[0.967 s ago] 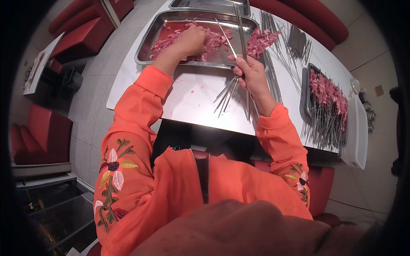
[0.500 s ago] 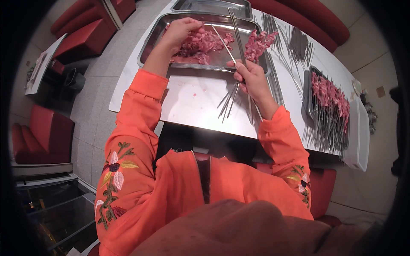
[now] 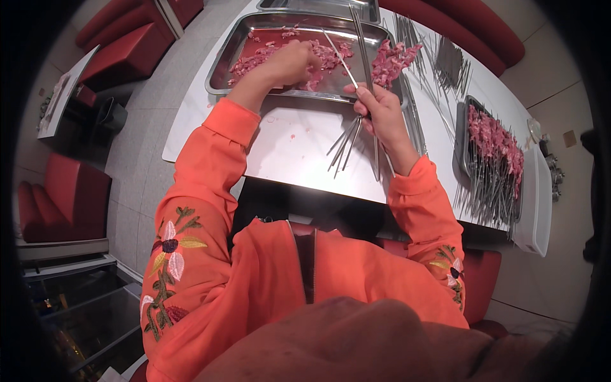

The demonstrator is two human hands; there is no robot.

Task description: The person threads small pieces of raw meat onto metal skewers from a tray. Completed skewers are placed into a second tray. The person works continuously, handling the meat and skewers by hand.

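My left hand (image 3: 289, 62) reaches into a steel tray (image 3: 224, 60) and its fingers close on pieces of raw pink meat (image 3: 321, 54) in the middle of the tray. My right hand (image 3: 377, 109) grips a thin metal skewer (image 3: 338, 52) that points up and left over the tray. A few loose skewers (image 3: 344, 143) lie fanned on the white table under that hand. Both arms wear orange sleeves, the left one with flower embroidery.
A second dark tray (image 3: 493, 149) with finished meat skewers sits at the right of the table. Bundles of bare skewers (image 3: 449, 60) lie at the far right. A pile of meat (image 3: 393, 58) rests at the first tray's right end. Red seats (image 3: 130, 54) stand left of the table.
My left hand moved within the tray from its far left part back toward the meat in the middle. My right hand stayed put with the skewer.
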